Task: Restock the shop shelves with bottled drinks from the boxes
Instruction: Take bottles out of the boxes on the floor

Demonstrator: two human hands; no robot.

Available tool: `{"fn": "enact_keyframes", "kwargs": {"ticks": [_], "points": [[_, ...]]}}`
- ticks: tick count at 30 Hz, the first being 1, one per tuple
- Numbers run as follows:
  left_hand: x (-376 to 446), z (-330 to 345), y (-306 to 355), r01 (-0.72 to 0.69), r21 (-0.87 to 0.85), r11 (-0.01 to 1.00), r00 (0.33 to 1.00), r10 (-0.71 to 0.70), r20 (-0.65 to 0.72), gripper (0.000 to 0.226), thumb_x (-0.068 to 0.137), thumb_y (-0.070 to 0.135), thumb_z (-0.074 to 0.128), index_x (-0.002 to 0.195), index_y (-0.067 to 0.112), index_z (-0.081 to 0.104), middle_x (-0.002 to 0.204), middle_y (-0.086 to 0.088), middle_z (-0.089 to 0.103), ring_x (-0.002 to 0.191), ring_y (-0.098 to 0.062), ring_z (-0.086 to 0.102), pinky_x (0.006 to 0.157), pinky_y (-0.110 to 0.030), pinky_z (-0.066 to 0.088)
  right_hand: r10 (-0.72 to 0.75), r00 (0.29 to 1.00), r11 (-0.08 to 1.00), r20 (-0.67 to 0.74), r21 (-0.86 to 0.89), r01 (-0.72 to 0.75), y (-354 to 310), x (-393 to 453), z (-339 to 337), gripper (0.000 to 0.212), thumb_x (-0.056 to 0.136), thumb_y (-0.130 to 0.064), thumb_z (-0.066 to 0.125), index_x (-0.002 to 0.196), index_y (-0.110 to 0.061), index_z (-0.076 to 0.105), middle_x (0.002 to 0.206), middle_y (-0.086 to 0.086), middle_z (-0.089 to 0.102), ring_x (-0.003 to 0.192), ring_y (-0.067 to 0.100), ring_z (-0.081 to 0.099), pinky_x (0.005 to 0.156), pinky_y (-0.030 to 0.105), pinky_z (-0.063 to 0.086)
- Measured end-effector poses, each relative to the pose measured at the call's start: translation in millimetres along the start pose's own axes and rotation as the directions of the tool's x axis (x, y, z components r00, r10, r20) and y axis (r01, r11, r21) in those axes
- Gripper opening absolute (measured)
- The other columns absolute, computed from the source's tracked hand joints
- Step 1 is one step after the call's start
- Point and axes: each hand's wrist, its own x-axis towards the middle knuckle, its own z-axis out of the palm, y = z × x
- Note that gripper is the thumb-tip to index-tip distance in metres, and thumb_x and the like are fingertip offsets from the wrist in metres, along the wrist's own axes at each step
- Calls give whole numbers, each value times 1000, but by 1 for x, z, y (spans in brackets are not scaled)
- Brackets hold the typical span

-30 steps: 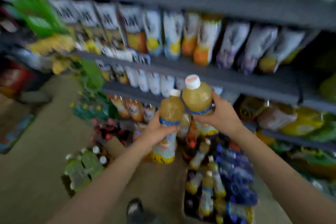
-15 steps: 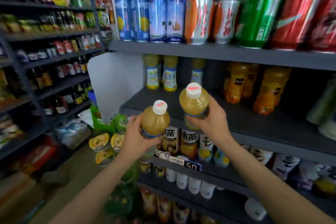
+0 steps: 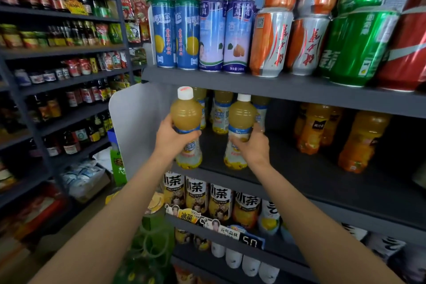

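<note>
Bright, even shop light; sharp centre, wide-angle bending at edges (cans [image 3: 359, 46] stretched), shelf recesses dim

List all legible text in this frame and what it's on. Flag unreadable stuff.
"50": black price tag on the lower shelf edge.
"冰茶": yellow shelf sign beside it.
"元气森林": white shelf label.
"茶", first character cut off: iced tea bottles under the middle shelf.
"240mL": bottom of the pale blue cans.
Too blurred or small: labels on the two held juice bottles, orange, green and red cans, left aisle goods.
</note>
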Motion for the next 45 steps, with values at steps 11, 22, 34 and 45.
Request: {"fn": "enact_keyframes", "kwargs": {"ticks": [11,22,34,45], "points": [[74,23,-41,-41,256,966,997,56,-54,53,74,20,76,117,7,49,113,-8,61,101,-21,59,71,-24,49,51,987,978,153,-209,-18,24,23,21,58,71,-30,79,116,-9,49,118,9,62,110,26,59,91,42,49],[61,33,-82,-29,345,938,997,53,-59,71,69,15,80,129,9,43,124,-10,56,114,-24,54,91,-34,44,61,989,978,132,-208,-33,4,71,92,57,79,-30,72,122,-6,43,126,12,55,116,29,53,86,37,45],[86,60,-81,99,394,914,985,-35,-166,59,76,13,73,126,2,42,125,-19,49,114,-34,49,89,-37,39,89,933,984,350,-175,-28,32,49,50,55,83,-16,67,131,-10,40,132,12,47,119,25,49,97,33,43],[-74,67,-52,-259,153,954,960,271,-64,33,84,3,52,116,3,46,110,-12,51,97,-17,52,82,-24,42,15,964,983,267,-180,34,41,-37,-57,29,86,-17,63,113,-10,56,103,4,63,90,8,55,80,20,43]]}}
